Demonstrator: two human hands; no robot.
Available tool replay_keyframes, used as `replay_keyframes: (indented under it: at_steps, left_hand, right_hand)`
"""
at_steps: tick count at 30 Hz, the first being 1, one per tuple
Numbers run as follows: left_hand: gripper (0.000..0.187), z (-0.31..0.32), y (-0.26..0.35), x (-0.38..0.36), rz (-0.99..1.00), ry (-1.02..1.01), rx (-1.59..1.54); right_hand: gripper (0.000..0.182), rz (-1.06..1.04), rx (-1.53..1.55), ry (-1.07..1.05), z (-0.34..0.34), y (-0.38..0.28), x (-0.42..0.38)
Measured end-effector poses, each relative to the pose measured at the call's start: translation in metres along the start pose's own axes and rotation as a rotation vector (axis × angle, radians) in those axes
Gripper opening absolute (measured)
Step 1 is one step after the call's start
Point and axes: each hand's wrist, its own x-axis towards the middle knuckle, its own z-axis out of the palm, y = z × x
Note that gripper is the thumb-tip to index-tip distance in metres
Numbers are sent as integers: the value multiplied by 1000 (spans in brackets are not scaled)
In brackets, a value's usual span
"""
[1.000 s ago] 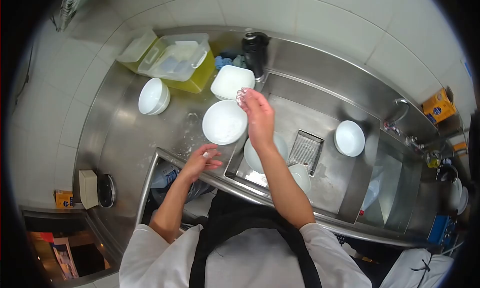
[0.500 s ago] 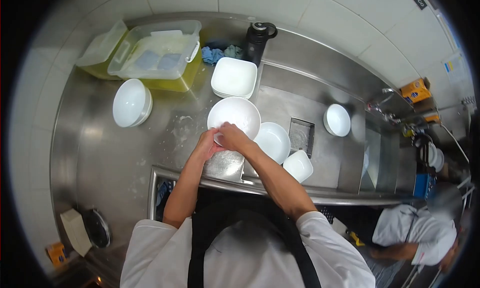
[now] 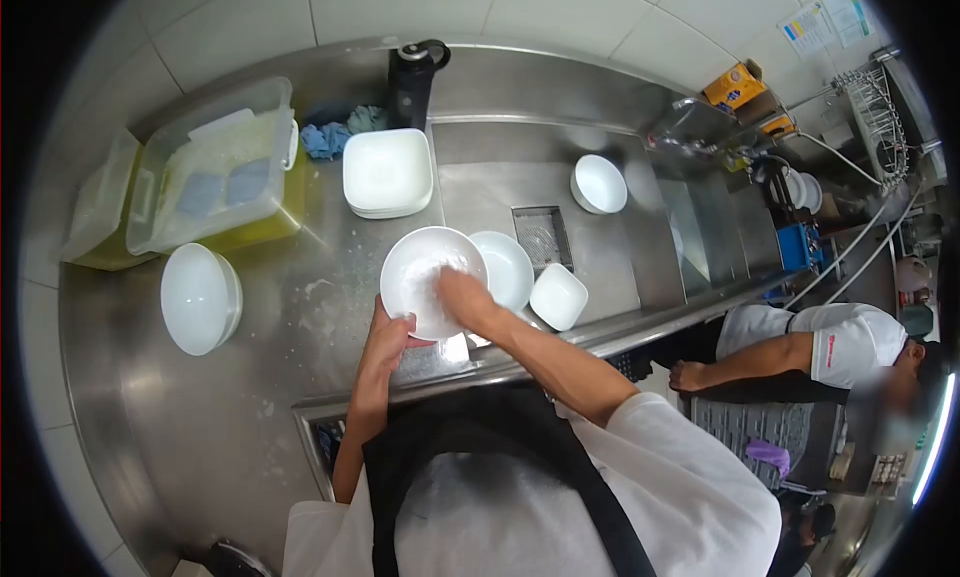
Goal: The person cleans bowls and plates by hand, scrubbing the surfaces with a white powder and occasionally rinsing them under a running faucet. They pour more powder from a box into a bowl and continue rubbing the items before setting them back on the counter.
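Observation:
A round white bowl [image 3: 408, 267] is tilted toward me at the near edge of the steel counter. My left hand [image 3: 385, 342] grips its lower left rim, thumb over the edge and fingers underneath. Inside the bowl, my right hand [image 3: 463, 299] presses against the surface; motion smears its fingers, so whatever they hold, if anything, is hidden. Whitish streaks show on the bowl's inside. Just right of it sit another round white dish [image 3: 510, 269] and a small square white bowl [image 3: 559, 298].
Stacked square white dishes [image 3: 388, 172] stand behind the bowl. Left are stacked round bowls [image 3: 198, 299] and a plastic tub [image 3: 275, 192] of yellowish liquid. Farther back are blue cloths [image 3: 326, 140] and a black bottle [image 3: 411, 87]. Another bowl [image 3: 599, 185] lies right. A co-worker [image 3: 800, 342] stands at right.
My view has swung right. The bowl has tilted up toward me, my left hand now holds its lower left rim, and my right hand has moved from the near rim into the bowl.

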Motion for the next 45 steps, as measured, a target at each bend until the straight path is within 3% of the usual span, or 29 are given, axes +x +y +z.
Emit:
replay_keyframes:
  at_steps: [1,2,3,5,7,8,11,13,15,17,19,21,24,26,27,29,33,35,37,39,41,43,45]
  left_hand:
    - [65,3,-8,1,-12,-5,-7]
    - [66,6,-14,4,48,37,9]
    - [68,7,-17,4,110,82,24]
    - [68,-2,-17,-2,56,80,-43]
    - [69,6,-16,5,-11,2,-115]
    - [69,2,-15,3,-61,-42,-193]
    - [67,5,-19,-11,-44,16,-151]
    - [68,5,-22,-4,-42,7,-135]
    - [68,4,-25,-6,-29,21,-165]
    - [68,13,-24,-10,-11,65,-172]
    - [69,11,-24,-6,-22,41,-166]
    - [68,10,-31,-4,-43,36,-174]
    - [66,20,-28,-5,-7,71,-126]
    - [67,18,-29,-5,-27,58,-139]
    - [67,18,-26,-7,-18,62,-138]
    - [68,17,-20,-13,-39,61,-130]
    - [72,12,-31,-10,9,37,-160]
    - [74,11,-32,-11,10,23,-204]
    - [74,14,-30,-12,59,13,-237]
    - [73,17,-29,-12,81,1,-165]
    - [73,16,-27,-12,110,2,-99]
    - [59,13,-15,-17,150,25,-166]
    - [59,11,-7,-18,162,37,-159]
  right_hand:
    - [12,88,-110,38,-5,2,5]
    - [13,92,-23,207,-8,-1,11]
    - [13,88,-27,198,-9,-7,15]
    - [9,-3,494,331,-2,-24,27]
    - [8,-173,314,215,32,-10,16]
    - [9,-138,230,47,9,-19,-1]
    - [8,32,-25,108,24,13,3]
    - [8,97,-22,134,4,15,18]
    - [11,89,313,301,10,8,34]
    - [13,-11,386,275,8,-11,22]
    - [12,-169,108,-9,13,-17,9]
    - [14,9,-108,-78,5,-3,-5]
    - [17,165,-148,-41,-31,-12,3]
    - [15,-55,129,303,-5,-8,22]
    - [14,-186,295,342,0,-17,22]
    - [16,-291,250,133,0,-18,19]
    - [21,-78,390,111,-38,-11,6]
    - [19,179,313,341,-47,-15,-4]
    - [17,247,307,305,-25,-10,2]
    - [14,-10,356,499,-8,-14,11]
    - [11,-192,330,385,-4,-28,5]
    - [10,-254,252,181,0,-30,-12]
    - [11,-189,136,143,1,-18,-17]
